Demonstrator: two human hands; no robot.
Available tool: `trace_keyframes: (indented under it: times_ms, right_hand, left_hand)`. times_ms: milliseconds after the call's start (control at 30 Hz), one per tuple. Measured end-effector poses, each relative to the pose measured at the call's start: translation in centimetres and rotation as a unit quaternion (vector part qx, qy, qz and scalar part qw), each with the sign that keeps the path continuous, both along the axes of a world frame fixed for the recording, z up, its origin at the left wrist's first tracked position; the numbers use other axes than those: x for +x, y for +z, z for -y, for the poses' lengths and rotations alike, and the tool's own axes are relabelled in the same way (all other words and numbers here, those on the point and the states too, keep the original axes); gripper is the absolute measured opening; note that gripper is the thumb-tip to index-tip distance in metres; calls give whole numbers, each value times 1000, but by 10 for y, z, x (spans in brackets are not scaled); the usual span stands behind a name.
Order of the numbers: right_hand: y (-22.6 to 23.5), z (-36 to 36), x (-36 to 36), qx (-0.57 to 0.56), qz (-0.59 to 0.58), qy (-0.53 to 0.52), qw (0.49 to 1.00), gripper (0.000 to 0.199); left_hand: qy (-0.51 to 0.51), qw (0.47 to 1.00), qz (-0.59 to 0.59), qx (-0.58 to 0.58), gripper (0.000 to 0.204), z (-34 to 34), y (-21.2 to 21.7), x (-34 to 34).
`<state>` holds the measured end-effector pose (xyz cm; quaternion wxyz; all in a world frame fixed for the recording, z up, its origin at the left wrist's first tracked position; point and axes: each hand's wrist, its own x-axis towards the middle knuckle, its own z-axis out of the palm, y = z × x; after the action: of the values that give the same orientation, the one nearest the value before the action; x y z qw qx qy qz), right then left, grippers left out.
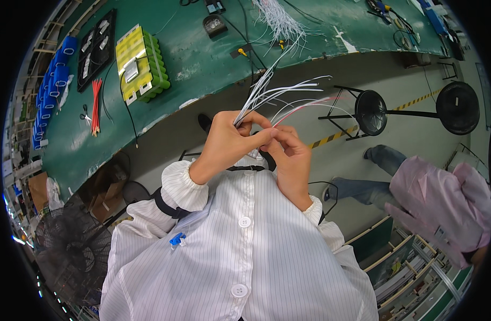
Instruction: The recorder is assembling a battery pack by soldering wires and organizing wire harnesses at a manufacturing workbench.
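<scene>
Nearest the camera was the person's own white pinstriped coat (240, 262), buttoned, w/ a small blue clip (176, 239) on the chest. Just above it both hands met at chest height. Left hand (229, 142) was closed, thumb & forefinger pinched on a bundle of thin white wires (269, 88), w/ one or two reddish strands in it. Right hand (291, 158) was also curled shut, fingertips touching the left hand's fingertips and pinching the same bundle at its base. The wires fanned up & to the right from the pinch, free ends spread apart.

To the right, a 2nd person in a pink coat (443, 198) and jeans sat nearby. Further out, two black round stools (371, 112) stood on the grey floor by yellow-black tape. Beyond that ran the green workbench (202, 59), carrying more loose white wires (280, 24), a yellow-green block of cells (141, 64), a black tray (98, 48), red sticks (95, 104) & blue parts (55, 80) along the far left edge.
</scene>
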<state>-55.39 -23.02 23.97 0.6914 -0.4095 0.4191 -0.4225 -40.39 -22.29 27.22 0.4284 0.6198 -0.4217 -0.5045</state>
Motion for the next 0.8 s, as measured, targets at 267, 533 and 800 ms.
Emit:
trace_keyframes:
  times_ms: [267,533,800]
  right_hand:
    - [1,4,-2,87,49,35,994,14]
    - [-2,10,-3,212,151,-17,965,13]
    - [-8,18,-4,267,180,-18,947,6]
  left_hand:
    - [28,998,-49,-4,14,-2,-7,-2]
    - [76,985,-155,-18,15,-2,-11,9]
    - [124,938,-308,-103,49,9,-3,3]
